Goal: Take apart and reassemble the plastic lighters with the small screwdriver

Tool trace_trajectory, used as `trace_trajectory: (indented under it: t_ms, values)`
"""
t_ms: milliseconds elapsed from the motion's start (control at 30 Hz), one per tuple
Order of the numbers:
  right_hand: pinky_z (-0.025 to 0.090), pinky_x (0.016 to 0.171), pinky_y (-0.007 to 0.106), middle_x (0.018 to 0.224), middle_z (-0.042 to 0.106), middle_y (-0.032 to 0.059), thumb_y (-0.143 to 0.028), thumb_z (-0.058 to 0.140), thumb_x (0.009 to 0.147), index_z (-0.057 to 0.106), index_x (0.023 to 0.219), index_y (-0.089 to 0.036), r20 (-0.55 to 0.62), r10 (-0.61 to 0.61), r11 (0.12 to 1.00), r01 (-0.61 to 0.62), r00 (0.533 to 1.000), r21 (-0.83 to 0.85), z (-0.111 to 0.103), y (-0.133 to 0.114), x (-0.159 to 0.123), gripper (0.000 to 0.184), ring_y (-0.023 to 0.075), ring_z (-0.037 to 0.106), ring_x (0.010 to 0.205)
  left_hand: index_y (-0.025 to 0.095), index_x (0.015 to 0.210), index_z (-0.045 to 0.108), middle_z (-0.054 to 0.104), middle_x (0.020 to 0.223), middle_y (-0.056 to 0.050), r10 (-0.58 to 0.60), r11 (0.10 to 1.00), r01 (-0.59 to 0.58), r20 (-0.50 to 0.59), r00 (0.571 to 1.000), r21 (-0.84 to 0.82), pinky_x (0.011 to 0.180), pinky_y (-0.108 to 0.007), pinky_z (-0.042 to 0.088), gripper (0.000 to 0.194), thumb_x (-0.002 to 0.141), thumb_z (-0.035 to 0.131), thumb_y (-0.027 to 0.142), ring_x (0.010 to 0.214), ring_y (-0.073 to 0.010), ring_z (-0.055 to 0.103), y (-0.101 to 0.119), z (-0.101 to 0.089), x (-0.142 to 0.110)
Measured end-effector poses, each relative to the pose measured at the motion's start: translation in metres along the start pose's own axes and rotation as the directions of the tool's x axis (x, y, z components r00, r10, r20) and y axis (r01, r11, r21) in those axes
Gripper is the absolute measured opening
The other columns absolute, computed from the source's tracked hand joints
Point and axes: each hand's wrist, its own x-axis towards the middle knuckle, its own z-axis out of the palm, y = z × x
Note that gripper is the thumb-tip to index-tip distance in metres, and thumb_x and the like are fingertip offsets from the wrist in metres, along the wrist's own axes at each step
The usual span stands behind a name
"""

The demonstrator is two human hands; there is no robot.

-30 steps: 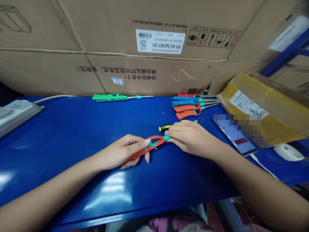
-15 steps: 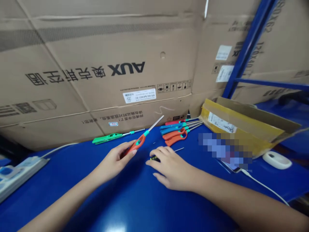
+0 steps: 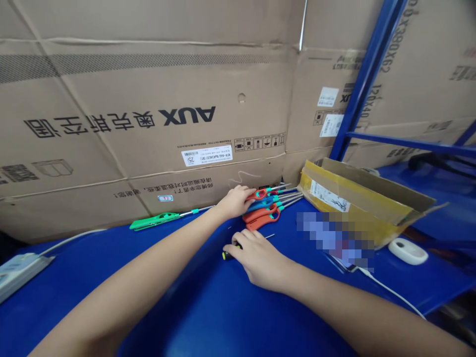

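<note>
My left hand (image 3: pixel 238 201) is closed on the handle of a red-orange long-nosed lighter (image 3: pixel 259 194), over a pile at the foot of the big carton. In that pile lie blue lighters (image 3: pixel 260 204) and orange lighters (image 3: pixel 262 216), their metal tubes pointing right. Nearer me, my right hand (image 3: pixel 258 255) is wrapped round a small screwdriver (image 3: pixel 227 255) with a black and yellow handle; its thin shaft sticks out beyond the fingers. A green lighter (image 3: pixel 158 220) lies apart on the left, against the carton.
A large cardboard carton (image 3: pixel 130 89) walls off the back. To the right are an opened yellow-taped box (image 3: pixel 334 198), a blurred-out phone (image 3: pixel 334 243) with a white cable, and a white mouse-shaped device (image 3: pixel 408 251). A power strip (image 3: pixel 22 272) sits at left; a blue rack post (image 3: pixel 366 84) rises behind.
My left hand has carried the red-orange lighter forward and right, from mid-table to the pile. The right hand still has the screwdriver, whose handle end now shows more. The view has shifted slightly.
</note>
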Motion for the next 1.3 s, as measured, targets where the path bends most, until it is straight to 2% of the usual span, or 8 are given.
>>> trace_trajectory:
  t_ms: [167, 300, 467, 633, 800, 900, 1000, 1300]
  values:
    - [0.045, 0.090, 0.037, 0.113, 0.059, 0.0094, -0.004, 0.052, 0.081, 0.061, 0.123, -0.021, 0.017, 0.013, 1.000, -0.013, 1.000, 0.002, 0.001, -0.001, 0.001, 0.046, 0.0245, 0.053, 0.104, 0.017, 0.128, 0.060, 0.062, 0.128, -0.011, 0.027, 1.000, -0.027, 0.042, 0.999, -0.011, 0.092, -0.045, 0.058, 0.035, 0.099, 0.062, 0.036, 0.109, -0.0237, 0.065, -0.006, 0.008, 0.018]
    - [0.043, 0.094, 0.037, 0.116, 0.059, 0.0091, -0.003, 0.054, 0.081, 0.059, 0.128, -0.024, 0.032, 0.057, 0.998, -0.057, 0.998, 0.012, 0.000, 0.001, 0.002, 0.052, 0.0254, 0.054, 0.108, 0.018, 0.127, 0.061, 0.062, 0.129, -0.011, -0.007, 1.000, 0.008, -0.031, 0.999, 0.024, 0.093, -0.045, 0.057, 0.033, 0.099, 0.061, 0.036, 0.109, -0.0233, 0.064, -0.003, -0.003, 0.009]
    - [0.044, 0.089, 0.039, 0.120, 0.062, 0.0125, -0.005, 0.052, 0.085, 0.062, 0.126, -0.020, 0.056, 0.180, 0.984, -0.180, 0.982, -0.004, -0.003, 0.003, 0.001, 0.045, 0.0284, 0.056, 0.111, 0.018, 0.126, 0.061, 0.062, 0.130, -0.011, -0.117, 0.977, 0.129, -0.078, 0.990, 0.168, 0.095, -0.045, 0.057, 0.032, 0.099, 0.061, 0.036, 0.111, -0.0236, 0.064, -0.014, -0.034, -0.048]
    - [0.045, 0.084, 0.039, 0.118, 0.064, 0.0163, -0.006, 0.053, 0.086, 0.064, 0.115, -0.014, 0.090, 0.320, 0.947, -0.319, 0.943, -0.033, -0.009, 0.005, 0.002, 0.033, 0.0303, 0.060, 0.108, 0.016, 0.120, 0.064, 0.064, 0.124, -0.010, -0.319, 0.883, 0.308, -0.028, 0.947, 0.354, 0.098, -0.048, 0.053, 0.031, 0.098, 0.062, 0.038, 0.112, -0.0250, 0.063, -0.054, -0.065, -0.135]
    - [0.045, 0.087, 0.041, 0.121, 0.064, 0.0176, -0.001, 0.052, 0.082, 0.064, 0.115, -0.013, 0.104, 0.380, 0.925, -0.375, 0.919, -0.062, -0.016, 0.010, 0.003, 0.038, 0.0324, 0.060, 0.111, 0.013, 0.120, 0.066, 0.064, 0.122, -0.019, -0.499, 0.759, 0.465, -0.051, 0.865, 0.456, 0.098, -0.055, 0.050, 0.041, 0.094, 0.057, 0.044, 0.118, -0.0402, 0.059, -0.095, -0.081, -0.198]
    - [0.044, 0.090, 0.041, 0.120, 0.064, 0.0184, -0.003, 0.052, 0.082, 0.063, 0.119, -0.013, 0.098, 0.414, 0.909, -0.408, 0.905, -0.081, -0.020, 0.015, 0.003, 0.039, 0.0323, 0.060, 0.112, 0.014, 0.124, 0.062, 0.064, 0.124, -0.014, -0.558, 0.722, 0.511, -0.045, 0.829, 0.467, 0.098, -0.052, 0.052, 0.038, 0.098, 0.058, 0.042, 0.115, -0.0313, 0.062, -0.114, -0.085, -0.216]
    - [0.044, 0.089, 0.039, 0.120, 0.064, 0.0172, -0.005, 0.052, 0.085, 0.062, 0.122, -0.014, 0.102, 0.434, 0.900, -0.426, 0.895, -0.091, -0.021, 0.021, 0.002, 0.039, 0.0297, 0.060, 0.111, 0.016, 0.127, 0.060, 0.063, 0.127, -0.011, -0.557, 0.741, 0.503, -0.010, 0.830, 0.446, 0.095, -0.047, 0.056, 0.036, 0.098, 0.062, 0.038, 0.111, -0.0244, 0.064, -0.125, -0.086, -0.224]
    - [0.045, 0.092, 0.040, 0.122, 0.063, 0.0165, -0.007, 0.052, 0.086, 0.059, 0.128, -0.014, 0.104, 0.447, 0.894, -0.439, 0.888, -0.093, -0.013, 0.026, 0.005, 0.043, 0.0309, 0.060, 0.114, 0.015, 0.113, 0.064, 0.066, 0.114, -0.013, -0.468, 0.837, 0.438, 0.016, 0.884, 0.328, 0.093, -0.047, 0.055, 0.039, 0.101, 0.049, 0.048, 0.105, -0.0283, 0.065, -0.120, -0.082, -0.245]
